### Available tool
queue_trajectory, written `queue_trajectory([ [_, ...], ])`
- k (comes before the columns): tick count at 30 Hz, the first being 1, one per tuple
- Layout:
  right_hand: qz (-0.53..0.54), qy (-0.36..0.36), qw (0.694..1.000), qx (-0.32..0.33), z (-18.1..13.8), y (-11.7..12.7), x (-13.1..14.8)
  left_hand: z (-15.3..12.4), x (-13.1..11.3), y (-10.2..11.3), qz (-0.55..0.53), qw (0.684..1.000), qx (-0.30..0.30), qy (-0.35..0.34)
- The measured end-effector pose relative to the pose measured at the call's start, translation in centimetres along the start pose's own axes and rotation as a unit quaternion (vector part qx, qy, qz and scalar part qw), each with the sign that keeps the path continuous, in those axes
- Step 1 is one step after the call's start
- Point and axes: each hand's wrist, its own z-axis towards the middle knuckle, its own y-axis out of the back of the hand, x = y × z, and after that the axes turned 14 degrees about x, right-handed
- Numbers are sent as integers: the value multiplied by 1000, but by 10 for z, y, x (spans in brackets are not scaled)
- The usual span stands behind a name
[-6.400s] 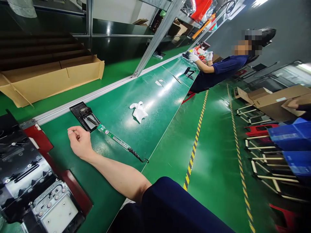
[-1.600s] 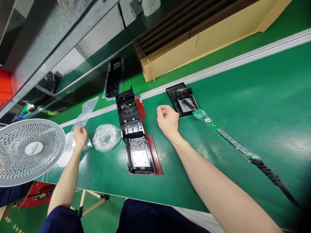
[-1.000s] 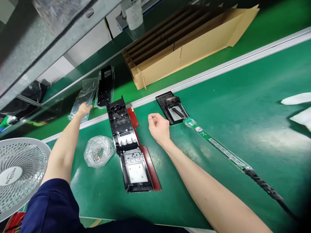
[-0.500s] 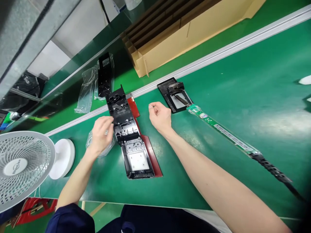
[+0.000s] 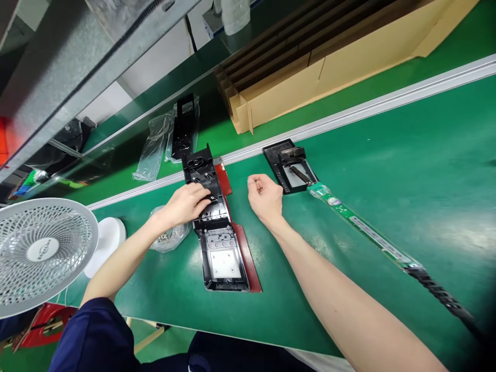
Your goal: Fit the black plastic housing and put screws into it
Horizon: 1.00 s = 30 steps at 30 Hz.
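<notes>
Centrally, black housing [image 5: 217, 223], long axis 11:30 to 5:30, white panel [image 5: 225, 263] at the latter end. Left hand [image 5: 188, 204] over its upper half, fingers bent (can't tell whether they pinch anything). Right hand [image 5: 266, 199] curled, thumb against fingers, at 2 o'clock. Clear bag [image 5: 170, 238] at 8.

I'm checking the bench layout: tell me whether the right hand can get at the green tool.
Probably yes: only bare bench lies between the right hand and the body of the green tool. The hand is curled, though; whether it holds anything is hidden.
</notes>
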Motion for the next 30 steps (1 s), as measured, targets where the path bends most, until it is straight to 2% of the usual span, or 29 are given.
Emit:
queue_trajectory([
  [3,0,-3,1000,2,0,0,0,5,37,9,-62,992,-88,61],
  [5,0,-1,1000,3,0,0,-1,11,71,11,-75,982,-101,143],
  [8,2,7,1000,4,0,0,-3,26,118,9,-107,946,-16,306],
  [11,2,18,1000,5,-1,1,-6,43,147,2,-51,911,101,396],
  [14,-2,27,1000,3,-1,1,-9,60,162,-7,-13,890,152,429],
  [17,-6,37,999,-1,-1,1,-11,73,170,-15,-22,883,147,446],
  [20,-12,43,999,-4,0,1,-14,80,175,-22,-31,888,141,436],
  [25,-14,44,999,-5,0,-1,-14,79,177,-25,-51,898,180,399],
  [30,-13,44,999,1,0,-1,-11,76,173,-19,-54,898,184,397],
])
